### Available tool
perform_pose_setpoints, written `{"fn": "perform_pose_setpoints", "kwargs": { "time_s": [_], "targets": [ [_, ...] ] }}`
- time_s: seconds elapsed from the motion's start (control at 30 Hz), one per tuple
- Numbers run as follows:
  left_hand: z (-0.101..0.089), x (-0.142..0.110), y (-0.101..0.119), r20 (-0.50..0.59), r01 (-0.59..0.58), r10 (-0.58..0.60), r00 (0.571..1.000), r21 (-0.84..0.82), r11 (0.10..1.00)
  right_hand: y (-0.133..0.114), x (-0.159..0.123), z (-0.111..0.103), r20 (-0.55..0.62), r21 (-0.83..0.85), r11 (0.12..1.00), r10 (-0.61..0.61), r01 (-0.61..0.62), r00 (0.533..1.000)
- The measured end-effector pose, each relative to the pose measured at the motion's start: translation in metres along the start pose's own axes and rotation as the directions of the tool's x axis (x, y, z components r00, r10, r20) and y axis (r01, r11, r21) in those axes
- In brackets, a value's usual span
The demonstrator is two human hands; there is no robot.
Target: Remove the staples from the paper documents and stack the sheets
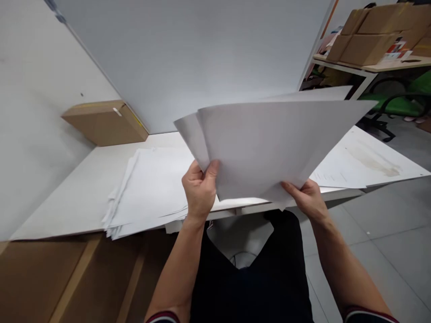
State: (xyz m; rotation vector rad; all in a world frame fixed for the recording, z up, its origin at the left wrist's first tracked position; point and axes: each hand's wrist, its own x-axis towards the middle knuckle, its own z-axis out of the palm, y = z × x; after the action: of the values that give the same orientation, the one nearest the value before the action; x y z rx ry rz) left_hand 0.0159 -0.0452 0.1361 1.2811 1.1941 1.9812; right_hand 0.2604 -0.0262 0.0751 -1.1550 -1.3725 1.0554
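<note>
Over a white desk (74,193), left hand (200,188) and right hand (309,197) pinch paper sheets (266,143).

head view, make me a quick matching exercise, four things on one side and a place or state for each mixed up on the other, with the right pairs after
Things:
1. loose sheets
2. pile of paper
3. single flat box
4. chair

Places and states:
A. brown, at the back left of the white table
B. green, on the floor at the right
C. held up by the left hand and the right hand
D. white, lying on the table to the left of both hands

Right pairs: 1-C, 2-D, 3-A, 4-B
</note>
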Motion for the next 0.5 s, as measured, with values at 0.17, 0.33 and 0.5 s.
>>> {"fn": "perform_pose_setpoints", "kwargs": {
  "time_s": [0.17,0.33,0.5],
  "targets": [
    [-0.004,0.013,-0.008,0.04,-0.101,0.101,0.994,-0.013,0.995,0.009,0.036,0.019,0.061,0.132,0.988,-0.082,0.074,0.995],
    [-0.008,0.005,-0.028,0.106,-0.02,0.018,0.994,0.016,1.0,0.028,0.047,0.03,0.166,0.225,0.974,0.001,-0.039,0.986],
    [-0.003,0.004,-0.03,0.096,-0.012,0.007,0.995,0.048,0.999,0.025,0.046,0.033,0.134,0.205,0.978,0.009,-0.036,0.991]
  ]
}}
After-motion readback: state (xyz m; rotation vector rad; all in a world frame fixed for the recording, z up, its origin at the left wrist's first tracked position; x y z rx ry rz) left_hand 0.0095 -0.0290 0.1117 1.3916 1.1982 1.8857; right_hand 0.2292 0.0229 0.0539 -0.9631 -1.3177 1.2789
